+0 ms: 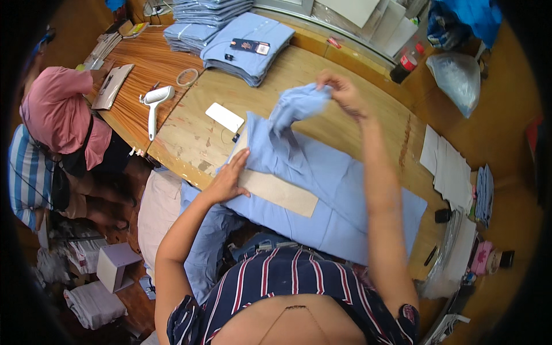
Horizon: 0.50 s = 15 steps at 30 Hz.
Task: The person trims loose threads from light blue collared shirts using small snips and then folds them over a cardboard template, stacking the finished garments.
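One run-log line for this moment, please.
left hand: on beige strip | right hand: holding blue fabric raised | nearby: lint roller

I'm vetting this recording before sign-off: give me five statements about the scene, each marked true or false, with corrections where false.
1. The right hand holds part of a light-blue cloth garment above the pale wooden table. True.
2. The white plastic lint roller is in the left hand. False: the lint roller lies on the brown striped tabletop; the left hand touches a beige flat strip.
3. A dark rectangular tag lies on folded light-blue cloth. True.
4. A person in a pink top is at the picture's right. False: that person is at the left.
5. A white rounded rectangular flat object lies between the lint roller and the garment. True.
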Motion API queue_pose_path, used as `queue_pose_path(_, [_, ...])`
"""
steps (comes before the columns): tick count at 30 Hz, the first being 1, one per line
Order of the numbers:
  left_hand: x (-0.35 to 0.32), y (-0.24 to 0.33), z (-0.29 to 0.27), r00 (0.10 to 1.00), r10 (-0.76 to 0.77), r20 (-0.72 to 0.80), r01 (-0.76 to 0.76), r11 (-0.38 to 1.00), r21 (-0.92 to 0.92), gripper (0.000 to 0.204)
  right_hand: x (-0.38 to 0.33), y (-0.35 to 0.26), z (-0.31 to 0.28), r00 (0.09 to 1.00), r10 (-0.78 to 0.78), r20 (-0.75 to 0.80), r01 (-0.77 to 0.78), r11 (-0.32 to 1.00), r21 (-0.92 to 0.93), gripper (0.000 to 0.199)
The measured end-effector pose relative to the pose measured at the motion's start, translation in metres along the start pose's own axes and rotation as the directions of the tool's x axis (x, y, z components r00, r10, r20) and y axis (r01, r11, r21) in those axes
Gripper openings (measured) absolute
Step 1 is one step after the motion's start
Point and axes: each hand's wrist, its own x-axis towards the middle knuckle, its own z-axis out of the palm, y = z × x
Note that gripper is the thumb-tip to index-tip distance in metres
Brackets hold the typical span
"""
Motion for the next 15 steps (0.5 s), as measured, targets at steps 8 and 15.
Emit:
queue_pose_path(8, [0.005, -0.001, -0.001, 0.999, 0.042, 0.025, -0.041, 0.998, -0.04, 0.112, -0.074, -0.144, 0.057, 0.973, 0.111, 0.205, -0.116, 0.993, 0.011, 0.016])
queue_pose_path(15, [0.021, 0.01, -0.005, 0.98, 0.031, 0.197, -0.04, 0.998, 0.042, 0.092, -0.096, -0.127, 0.202, 0.93, 0.055, 0.363, -0.068, 0.997, 0.023, 0.028])
